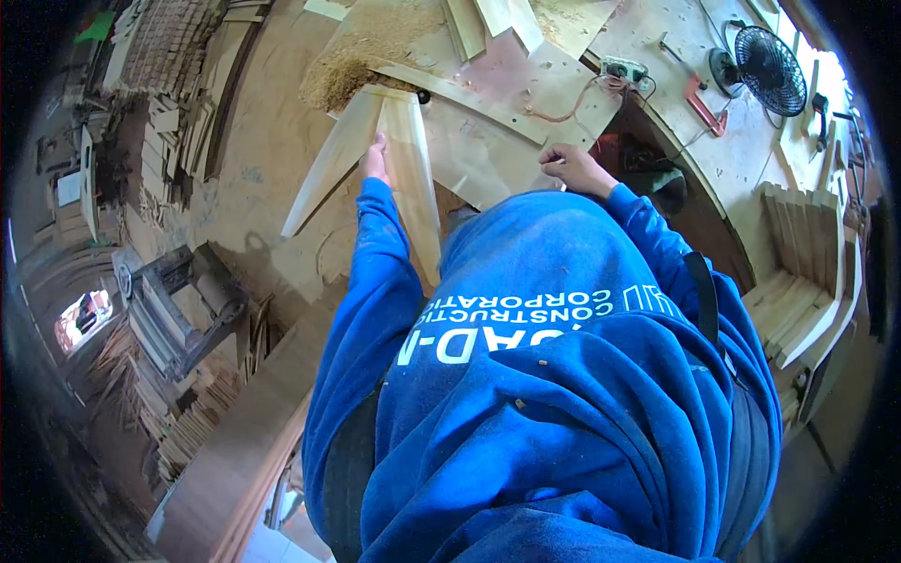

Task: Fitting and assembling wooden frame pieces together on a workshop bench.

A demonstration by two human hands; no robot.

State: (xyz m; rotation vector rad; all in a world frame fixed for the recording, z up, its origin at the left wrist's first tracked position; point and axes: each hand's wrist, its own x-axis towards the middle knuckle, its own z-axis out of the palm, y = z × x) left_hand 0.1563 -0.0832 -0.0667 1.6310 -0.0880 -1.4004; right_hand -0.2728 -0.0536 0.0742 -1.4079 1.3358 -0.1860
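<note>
A pale wooden piece (405,150), angled like an upside-down V with two long tapering legs, lies against the worktable's near left part. My left hand (377,159) is closed on it at the inner edge, between the legs. Beside its top corner sits a small dark round part (423,97), touching or nearly touching the wood. My right hand (574,169) is over the table's near edge, right of my body, its fingers curled in. Whatever those fingers hold, if anything, is hidden.
A long wooden strip (450,98) crosses the worktable (488,164), with a sawdust heap (343,80) behind. Right are a wired switch box (624,70), a red clamp (702,105), a black fan (770,70) and stacked boards (798,235). Stacked wood and a machine (178,305) stand left.
</note>
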